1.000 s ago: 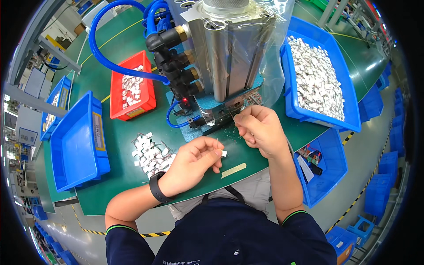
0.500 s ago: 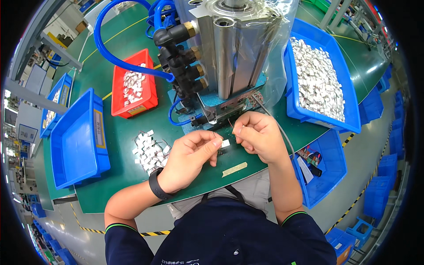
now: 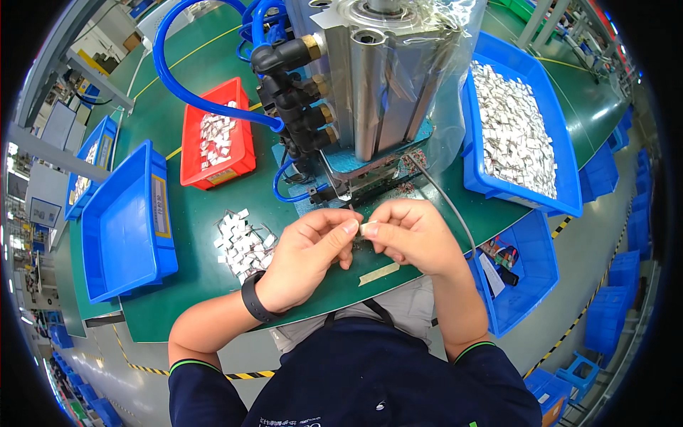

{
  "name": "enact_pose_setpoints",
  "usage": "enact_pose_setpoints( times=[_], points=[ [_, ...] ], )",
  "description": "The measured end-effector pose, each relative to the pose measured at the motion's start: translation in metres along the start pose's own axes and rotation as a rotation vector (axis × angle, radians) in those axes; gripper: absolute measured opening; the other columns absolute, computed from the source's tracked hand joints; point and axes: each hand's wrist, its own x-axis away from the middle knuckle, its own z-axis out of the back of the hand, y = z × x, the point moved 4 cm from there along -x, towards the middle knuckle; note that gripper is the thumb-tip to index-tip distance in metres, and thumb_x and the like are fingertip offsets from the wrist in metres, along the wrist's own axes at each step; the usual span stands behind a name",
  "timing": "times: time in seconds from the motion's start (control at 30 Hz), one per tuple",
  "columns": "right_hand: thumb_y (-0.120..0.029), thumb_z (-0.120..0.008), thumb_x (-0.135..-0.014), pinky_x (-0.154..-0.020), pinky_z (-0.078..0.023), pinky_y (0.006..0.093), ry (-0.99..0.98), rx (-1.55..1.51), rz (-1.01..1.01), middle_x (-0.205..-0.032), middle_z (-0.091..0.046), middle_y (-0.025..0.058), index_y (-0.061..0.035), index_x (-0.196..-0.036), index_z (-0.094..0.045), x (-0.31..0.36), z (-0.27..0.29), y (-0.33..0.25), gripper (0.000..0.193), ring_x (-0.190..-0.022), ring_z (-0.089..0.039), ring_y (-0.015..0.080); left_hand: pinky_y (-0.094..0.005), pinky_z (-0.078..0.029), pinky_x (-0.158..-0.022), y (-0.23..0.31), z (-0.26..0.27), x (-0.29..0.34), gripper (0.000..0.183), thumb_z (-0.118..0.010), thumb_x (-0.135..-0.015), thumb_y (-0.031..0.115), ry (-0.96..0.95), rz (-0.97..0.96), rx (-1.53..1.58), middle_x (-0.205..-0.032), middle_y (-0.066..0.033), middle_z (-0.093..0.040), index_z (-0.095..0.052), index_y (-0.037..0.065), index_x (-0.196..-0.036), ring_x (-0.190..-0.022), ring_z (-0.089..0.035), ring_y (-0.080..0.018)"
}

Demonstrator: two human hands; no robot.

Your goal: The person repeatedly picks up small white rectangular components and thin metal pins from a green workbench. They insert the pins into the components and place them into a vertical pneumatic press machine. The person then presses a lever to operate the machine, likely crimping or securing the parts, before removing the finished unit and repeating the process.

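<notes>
My left hand (image 3: 311, 249), with a black band on its wrist, and my right hand (image 3: 416, 236) meet over the bench, just in front of a pneumatic press (image 3: 388, 92). A small white wired piece (image 3: 367, 229) is pinched between their fingertips. Fingers of both hands are closed, and they hide most of the piece and its thin wires. Left of my left hand lies a loose pile of similar white pieces (image 3: 243, 245) with dark leads. Small reddish scraps (image 3: 405, 188) lie at the foot of the press.
A red bin (image 3: 245, 153) and a large blue bin (image 3: 489, 181) hold many white pieces. At left stands an empty blue bin (image 3: 117, 245). A grey cable (image 3: 455, 213) curves past my right hand. Tape (image 3: 378, 274) sticks to the green bench (image 3: 192, 292). A lower blue bin (image 3: 533, 285) holds odds and ends.
My right hand has moved left to my left hand, and its fingertips now touch the white piece. A thin wire seen in the right fingers before no longer shows. My left hand stays nearly still.
</notes>
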Motion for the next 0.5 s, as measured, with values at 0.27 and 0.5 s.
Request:
enact_pose_setpoints(
  times=[0.27,0.5],
  points=[
    [-0.015,-0.067,-0.085,-0.035,-0.025,0.0192,0.199,-0.107,-0.005,-0.059,-0.055,0.0028,0.0001,-0.075,-0.060,-0.012,0.020,-0.011,0.019,-0.041,-0.041,0.0031,-0.0273,-0.046,-0.063,-0.006,0.001,0.000,0.020,-0.055,-0.096,0.012,-0.046,0.054,-0.014,-0.081,-0.0030,-0.055,-0.058,-0.002,-0.110,-0.069,-0.051,-0.0113],
    [-0.014,-0.066,-0.084,-0.034,-0.025,0.0190,0.213,-0.121,-0.033,-0.058,-0.055,0.0026,0.0002,-0.074,-0.060,-0.017,0.019,-0.013,0.018,-0.040,-0.041,0.0028,-0.0269,-0.045,-0.064,-0.007,0.002,0.000,0.019,-0.054,-0.097,0.012,-0.046,0.067,0.005,-0.081,-0.0032,-0.054,-0.058,-0.002,-0.108,-0.069,-0.051,-0.0116]
  ],
)
